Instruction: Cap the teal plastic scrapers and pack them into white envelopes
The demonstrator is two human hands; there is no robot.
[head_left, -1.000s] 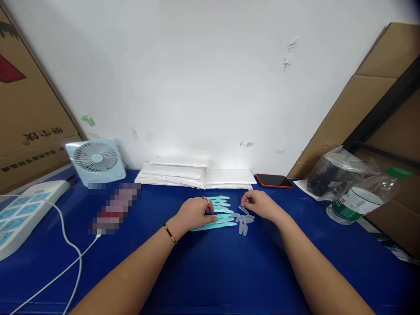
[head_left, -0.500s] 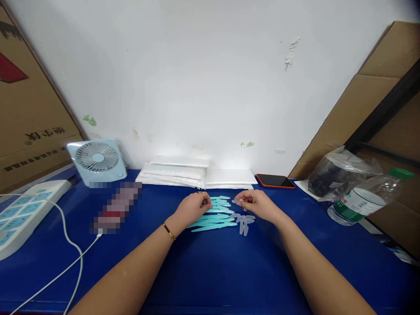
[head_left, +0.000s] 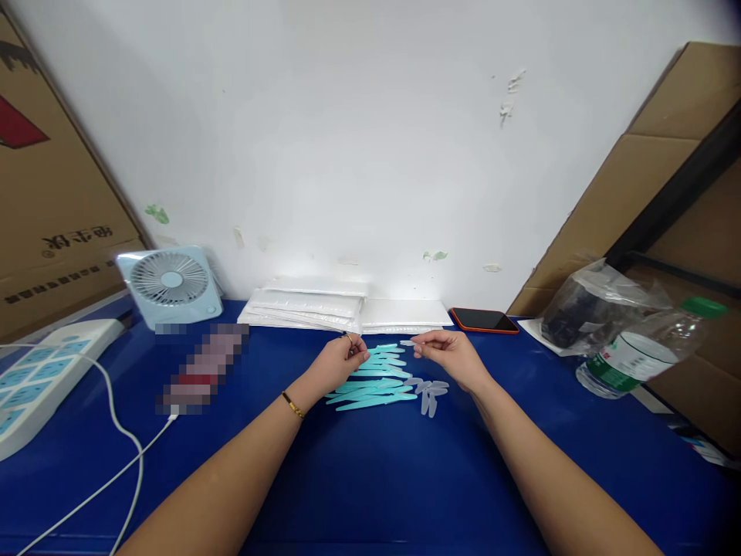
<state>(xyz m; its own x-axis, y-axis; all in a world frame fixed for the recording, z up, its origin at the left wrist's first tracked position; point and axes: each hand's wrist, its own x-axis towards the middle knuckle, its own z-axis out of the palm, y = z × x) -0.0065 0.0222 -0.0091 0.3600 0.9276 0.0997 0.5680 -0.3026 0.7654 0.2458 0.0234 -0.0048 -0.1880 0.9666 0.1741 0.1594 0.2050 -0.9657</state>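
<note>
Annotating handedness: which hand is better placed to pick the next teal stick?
Left, likely: left hand is at the teal sticks; right hand pinches a clear cap.

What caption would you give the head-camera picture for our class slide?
Near turquoise sticks and loose caps on a blue table, the right hand pinches a clear cap opposite the left hand.

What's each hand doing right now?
Left hand: grip closed at the teal sticks; holding one or not, can't tell.
Right hand: grip closed on a clear cap.
</note>
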